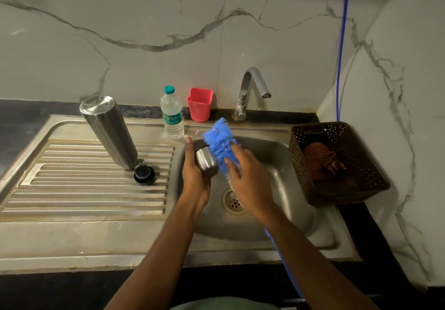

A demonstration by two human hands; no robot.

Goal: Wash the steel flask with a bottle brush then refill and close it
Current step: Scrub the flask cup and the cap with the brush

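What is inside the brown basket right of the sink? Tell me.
Inside the brown perforated basket lies a crumpled reddish-brown checked cloth, bunched toward the left wall. Some dark basket floor shows beside it. Anything under the cloth is covered and cannot be seen.

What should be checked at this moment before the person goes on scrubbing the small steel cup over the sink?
1. Small steel cup in a firm left hand grip: ok, fingers wrap it.
2. Blue bristled bottle brush held by the right hand: ok, bristles lie against the cup.
3. Work kept over the steel sink basin: ok.
4. Chrome tap running: cannot tell, no stream visible.
5. Tall steel flask body safe on the ribbed drainboard: ok, standing mouth down.
6. Round black inner stopper within reach: ok, beside the flask.
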